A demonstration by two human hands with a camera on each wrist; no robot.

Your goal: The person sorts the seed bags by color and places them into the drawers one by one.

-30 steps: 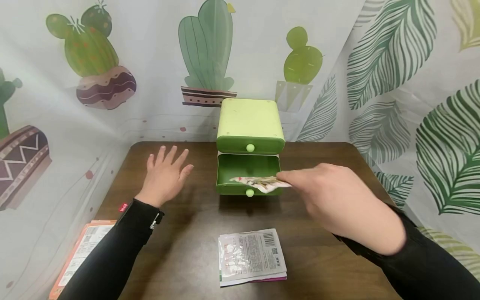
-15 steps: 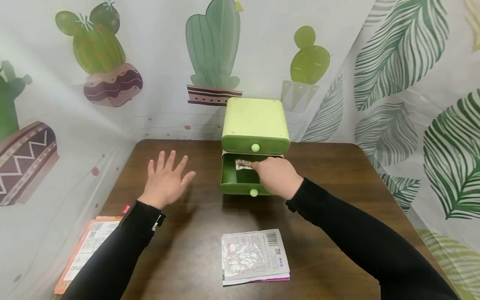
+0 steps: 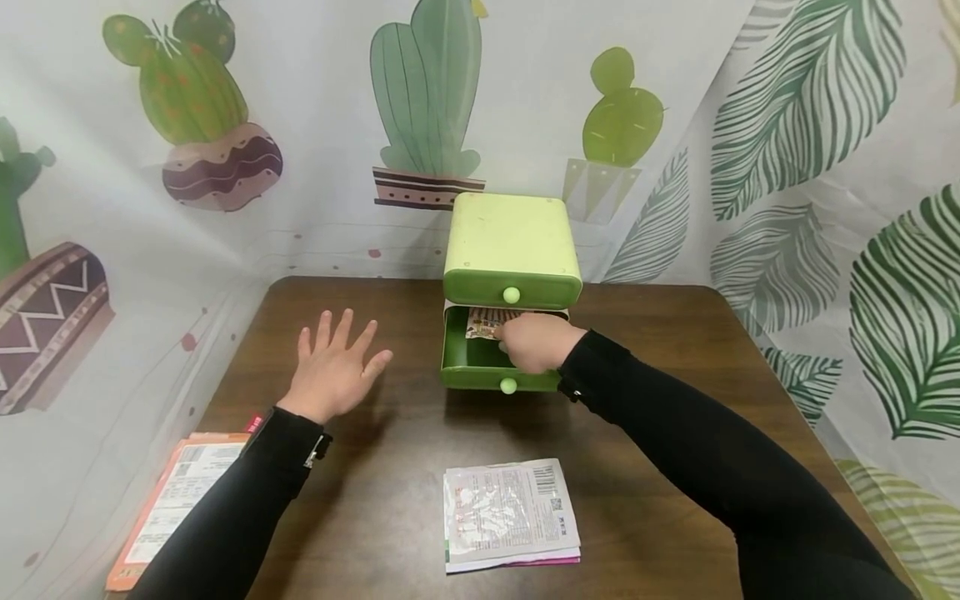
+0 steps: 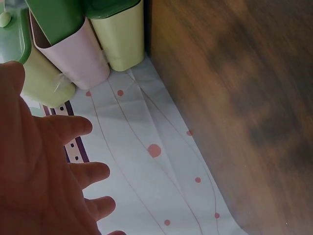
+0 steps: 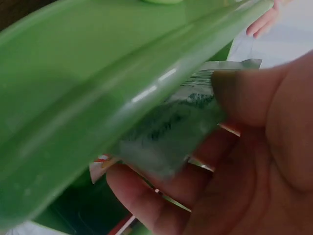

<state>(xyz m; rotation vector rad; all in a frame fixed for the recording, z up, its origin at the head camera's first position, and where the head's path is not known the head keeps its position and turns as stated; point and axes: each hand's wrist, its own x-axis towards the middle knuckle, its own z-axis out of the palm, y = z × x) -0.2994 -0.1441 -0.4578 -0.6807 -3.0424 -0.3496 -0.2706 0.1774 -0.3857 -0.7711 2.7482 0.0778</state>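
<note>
My right hand reaches into the pulled-out green drawer of a small light-green drawer cabinet. It pinches a small printed packet inside that drawer. In the right wrist view, the packet lies between thumb and fingers, partly hidden by the drawer's front edge. To the left of the cabinet, my left hand holds nothing, its fingers spread over the table. In the left wrist view, that hand's fingers are straight and apart from the cabinet.
A stack of flat packets lies on the brown table in front of the cabinet. An orange-edged sheet with white labels is at the left, partly under the left sleeve. Behind hangs a cloth printed with cacti and leaves.
My right hand has moved forward and left, carrying the packet from above the drawer's front down into the drawer. The left hand has hardly moved.
</note>
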